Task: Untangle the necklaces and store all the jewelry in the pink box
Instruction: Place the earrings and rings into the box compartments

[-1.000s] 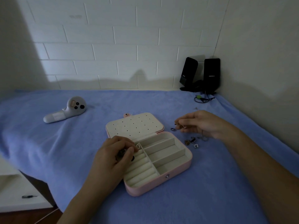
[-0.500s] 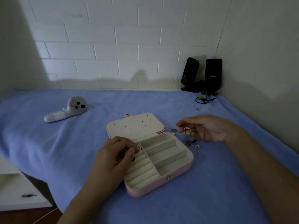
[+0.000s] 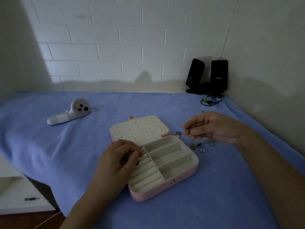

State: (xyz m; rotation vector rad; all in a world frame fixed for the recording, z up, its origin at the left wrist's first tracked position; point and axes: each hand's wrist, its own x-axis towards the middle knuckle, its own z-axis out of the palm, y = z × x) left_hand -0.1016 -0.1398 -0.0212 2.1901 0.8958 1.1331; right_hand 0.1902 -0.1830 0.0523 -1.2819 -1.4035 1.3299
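- Pink box (image 3: 165, 191) lies open on the blue cloth (image 3: 66, 146), near the middle of the scene, with its snap stud (image 3: 172, 181) on the near wall.
- Lid (image 3: 140, 128) is folded back flat on the far side, cream lining with rows of small holes facing up; its pink snap tab (image 3: 130, 117) lies on the cloth at the far edge.
- Interior: padded ring rolls (image 3: 146, 176) on the left, long divided compartments (image 3: 171, 160) on the right.
- Left hand (image 3: 118, 160) rests over the far end of the ring rolls, fingers curled, gripping a dark piece (image 3: 137, 162); what that piece is cannot be told.
- Right hand (image 3: 212, 128) is held just above the cloth, right of the lid, thumb and fingertips pinching a small ring (image 3: 189, 128); a second bit of metal shows just below it.
- Loose jewelry (image 3: 198, 146) lies on the cloth just right of the box, under and beside the right hand; one ring (image 3: 178, 133) sits near the lid's right corner.
- White controller (image 3: 69, 113) lies on the cloth, far left, well apart from the box.
- Two black speakers (image 3: 208, 76) stand in the far right corner against the tiled wall (image 3: 115, 47), a dark cable (image 3: 209, 101) coiled in front of them.
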